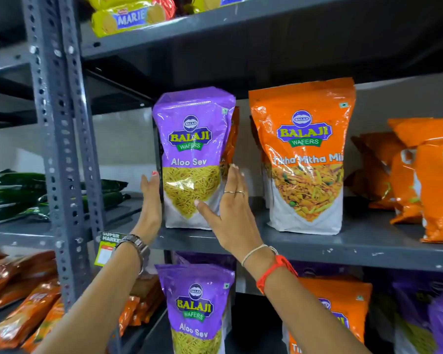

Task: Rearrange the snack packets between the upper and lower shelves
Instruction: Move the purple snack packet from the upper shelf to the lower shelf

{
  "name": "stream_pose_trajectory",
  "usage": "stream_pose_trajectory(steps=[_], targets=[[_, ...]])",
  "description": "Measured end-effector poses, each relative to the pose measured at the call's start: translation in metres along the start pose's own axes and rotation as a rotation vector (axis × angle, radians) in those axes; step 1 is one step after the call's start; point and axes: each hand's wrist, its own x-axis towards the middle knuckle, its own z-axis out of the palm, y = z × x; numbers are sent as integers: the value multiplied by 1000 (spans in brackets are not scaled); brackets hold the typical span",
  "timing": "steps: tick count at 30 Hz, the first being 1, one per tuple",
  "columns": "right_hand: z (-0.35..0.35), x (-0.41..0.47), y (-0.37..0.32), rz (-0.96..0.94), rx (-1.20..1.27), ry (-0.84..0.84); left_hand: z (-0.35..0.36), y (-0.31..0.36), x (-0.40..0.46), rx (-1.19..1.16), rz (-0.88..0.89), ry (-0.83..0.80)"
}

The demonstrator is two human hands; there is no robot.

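Note:
A purple Aloo Sev packet stands upright on the upper grey shelf. My left hand presses flat against its left side. My right hand lies on its right side, thumb across the lower front. An orange packet is partly hidden behind it. To the right stands an orange Tikha Mitha Mix packet. On the lower shelf, a second purple Aloo Sev packet stands below, with another orange packet beside it, partly hidden by my right forearm.
Orange snack bags crowd the upper shelf's right end. Purple packets fill the lower right. A slotted steel upright stands at left, with green packets and orange packets on the neighbouring rack. Marie biscuit packs lie on the top shelf.

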Motion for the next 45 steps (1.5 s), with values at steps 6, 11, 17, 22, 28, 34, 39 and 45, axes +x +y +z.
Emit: stream_pose_trajectory(steps=[6,11,17,22,28,34,39,45], targets=[[23,13,-7,142,132,-27,-15,-4,18,-116,-280,-143],[27,19,-4,168,110,8,-16,-10,19,-67,-218,-222],[20,16,-4,177,138,-2,-21,-2,6,-41,-226,-229],[5,6,-6,156,204,-1,-24,3,-16,-18,-126,-219],[-22,-20,-13,95,367,1,-27,20,-67,-25,-36,-166],[-45,-56,-14,23,480,-42,-38,26,-117,-24,-56,-237],[-51,-101,1,40,536,-130,-37,-5,-151,57,-7,-202],[-32,-167,43,221,557,-230,-31,-71,-200,99,7,-126]])
